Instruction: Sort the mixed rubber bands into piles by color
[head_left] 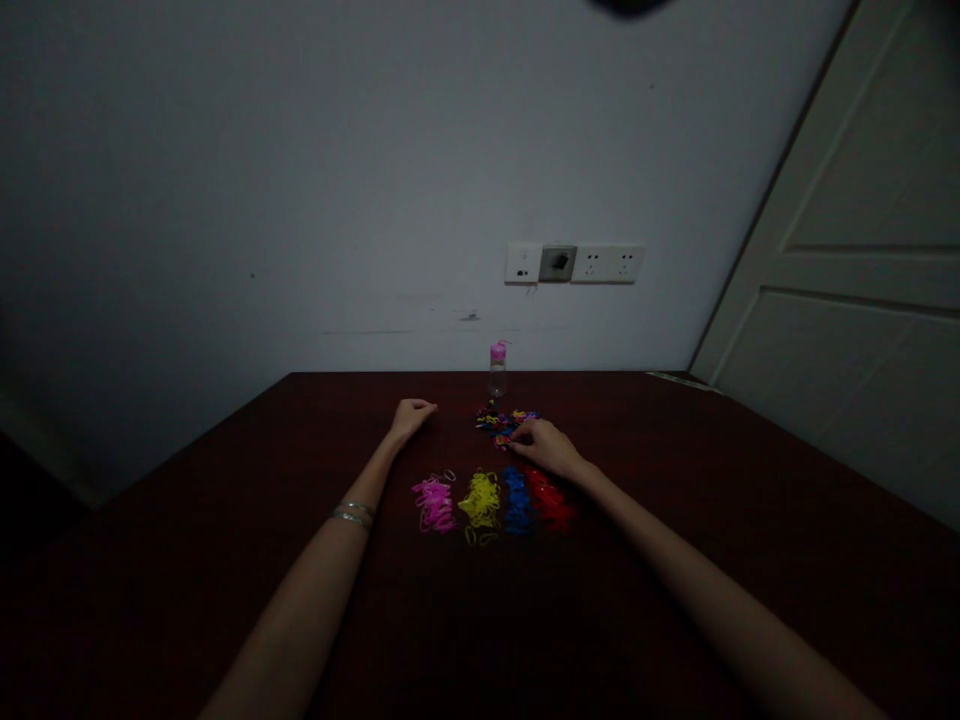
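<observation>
1. Rubber bands [493, 421] of mixed colours lie heaped before the pink-capped bottle [498, 372], within easy reach.
2. The right hand [549, 448] sets its fingertips at them; in this dimness I cannot tell whether one is pinched.
3. The left hand [410, 416] rests aside on the tabletop [660, 430], fingers closed, leaving the right room.
4. Pink pile [436, 503], yellow pile [482, 500], blue pile [517, 500] and red pile [551, 503] form a row, presumably to keep colours unmixed.

Dark red table [555, 620], bottle [498, 375] near far edge, mixed rubber bands [491, 421] by it, pink, yellow, blue, red rubber-band piles [484, 500]
</observation>
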